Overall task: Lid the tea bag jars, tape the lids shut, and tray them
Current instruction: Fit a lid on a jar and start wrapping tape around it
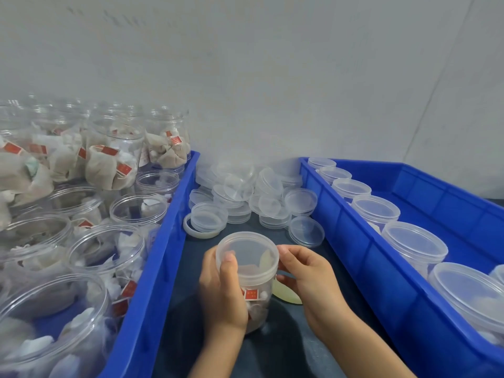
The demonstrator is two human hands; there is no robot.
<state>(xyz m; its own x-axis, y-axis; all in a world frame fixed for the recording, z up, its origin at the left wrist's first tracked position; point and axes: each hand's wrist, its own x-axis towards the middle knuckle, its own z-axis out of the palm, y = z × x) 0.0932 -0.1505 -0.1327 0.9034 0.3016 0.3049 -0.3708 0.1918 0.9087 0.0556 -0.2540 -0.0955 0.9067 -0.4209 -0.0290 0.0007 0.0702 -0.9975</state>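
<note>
A clear jar of tea bags (pixel 256 301) stands on the dark table between two blue bins, with a translucent lid (pixel 246 255) on its mouth. My left hand (pixel 222 293) grips the jar's side, thumb up on the lid's rim. My right hand (pixel 305 274) pinches the lid's right edge with its fingertips. A roll of clear tape (pixel 200 233) lies behind the jar. A pale flat disc (pixel 286 294) lies under my right hand.
The left blue bin (pixel 161 241) holds several open jars of tea bags (pixel 128 170), some stacked. The right blue bin (pixel 362 236) holds a row of lidded jars (pixel 414 245). A heap of loose lids (pixel 253 192) lies at the back by the wall.
</note>
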